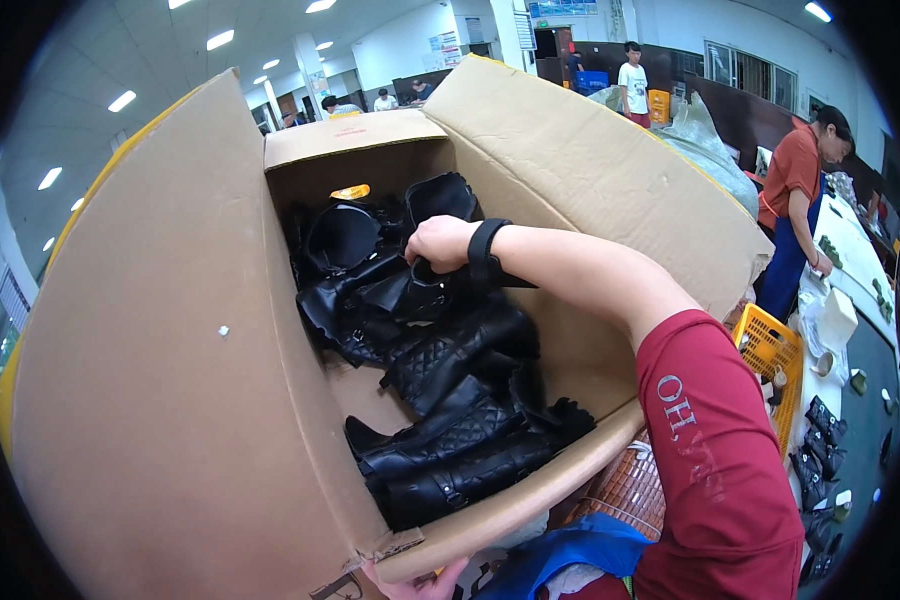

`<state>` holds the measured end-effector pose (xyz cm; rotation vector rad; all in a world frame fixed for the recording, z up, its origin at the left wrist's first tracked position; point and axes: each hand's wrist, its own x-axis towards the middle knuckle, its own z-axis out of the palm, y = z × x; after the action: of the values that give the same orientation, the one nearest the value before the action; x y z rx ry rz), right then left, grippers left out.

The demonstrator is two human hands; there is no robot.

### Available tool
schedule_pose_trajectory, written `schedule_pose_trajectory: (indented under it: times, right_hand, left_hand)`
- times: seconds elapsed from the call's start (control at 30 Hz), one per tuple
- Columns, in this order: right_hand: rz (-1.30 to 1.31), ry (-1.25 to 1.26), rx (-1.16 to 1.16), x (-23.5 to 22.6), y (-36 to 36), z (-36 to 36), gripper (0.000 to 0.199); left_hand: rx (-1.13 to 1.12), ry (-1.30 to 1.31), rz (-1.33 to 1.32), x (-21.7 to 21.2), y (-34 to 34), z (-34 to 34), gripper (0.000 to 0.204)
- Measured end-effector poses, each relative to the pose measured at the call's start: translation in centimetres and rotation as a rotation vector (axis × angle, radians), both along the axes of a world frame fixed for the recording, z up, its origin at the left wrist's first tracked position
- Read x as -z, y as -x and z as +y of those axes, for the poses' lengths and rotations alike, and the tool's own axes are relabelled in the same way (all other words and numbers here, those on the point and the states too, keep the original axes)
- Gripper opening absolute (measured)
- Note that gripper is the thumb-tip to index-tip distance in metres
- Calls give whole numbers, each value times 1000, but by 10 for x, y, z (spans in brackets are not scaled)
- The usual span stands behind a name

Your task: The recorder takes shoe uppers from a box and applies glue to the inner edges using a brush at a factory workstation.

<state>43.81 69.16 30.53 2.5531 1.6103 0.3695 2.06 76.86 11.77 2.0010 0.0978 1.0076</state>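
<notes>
A large open cardboard box (170,380) is tipped toward me and holds several black boots. My right hand (438,243), with a black band on its wrist, reaches deep into the box. Its fingers curl over the top of a black boot (410,295) near the back of the pile. Quilted black boots (450,440) lie lower down, close to the box's near rim. At the bottom of the view, my left hand (417,582) grips the box's lower front corner from underneath. Only its fingers show.
A yellow plastic basket (767,345) and a woven basket (625,490) sit right of the box, with a blue bag (570,550) below. A person in an orange shirt and blue apron (795,190) works at a table (870,360) bearing small boots (820,450).
</notes>
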Motion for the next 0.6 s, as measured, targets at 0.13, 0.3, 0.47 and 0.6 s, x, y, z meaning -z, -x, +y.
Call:
schedule_pose_trajectory:
  times: [0.13,0.3,0.47,0.6]
  right_hand:
    - [-8,29,-93,-12,-3,-3,39]
    - [-47,-9,-213,-66,30,-32,36]
    - [-70,-32,-226,-86,52,-76,37]
    - [83,-269,-310,-103,72,-98,33]
  left_hand:
    - [13,-4,22,-11,-2,-3,104]
    - [-24,27,-45,-14,-7,-4,101]
    - [29,19,-78,-15,-9,-5,98]
    - [-3,101,-101,-4,-8,-3,98]
